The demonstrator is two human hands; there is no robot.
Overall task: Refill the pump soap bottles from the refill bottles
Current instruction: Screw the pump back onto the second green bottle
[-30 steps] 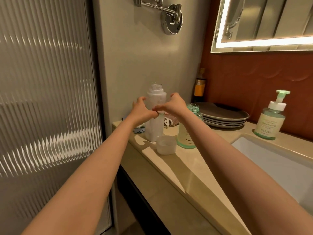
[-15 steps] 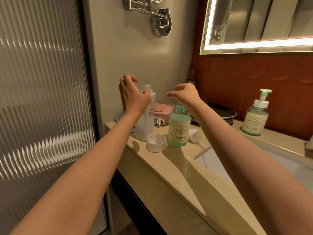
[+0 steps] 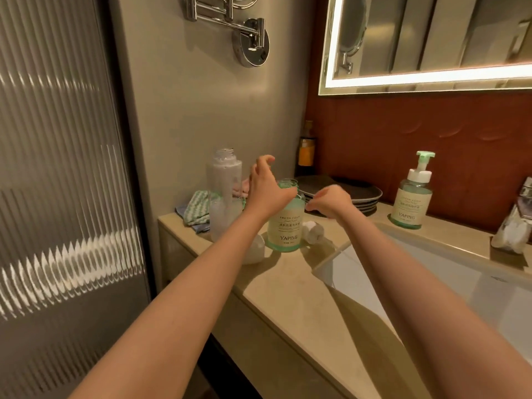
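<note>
**Left hand** [image 3: 267, 191]: fingers loosely curled and apart, gripping nothing. Whether it touches the bottle behind it cannot be told.

**Right hand** [image 3: 331, 201]: fingers relaxed and drooping, nothing seen in them.

**Green pump bottle** [image 3: 285, 226]: upright, neck bare, between the two hands and partly behind the left one.

**White refill bottle** [image 3: 226, 194]: uncapped, upright, just left of the left hand.

**Pump head** [image 3: 313, 230]: lying below the right hand, beside the green bottle's base.

**White cap** [image 3: 254, 250]: under the left wrist.

**Second pump bottle** [image 3: 411, 197]: well right of the right hand, pump fitted.

**Step, as judged:** taking up the refill bottle to pour.

**Handling notes:**
- The left hand should grip the refill bottle round its middle.
- The right hand should steady the green bottle at its shoulder.
- Bring lip to neck before tilting.
- Pour thinly, since the narrow neck likely spills easily.
- Keep the forearm off the cap.
</note>
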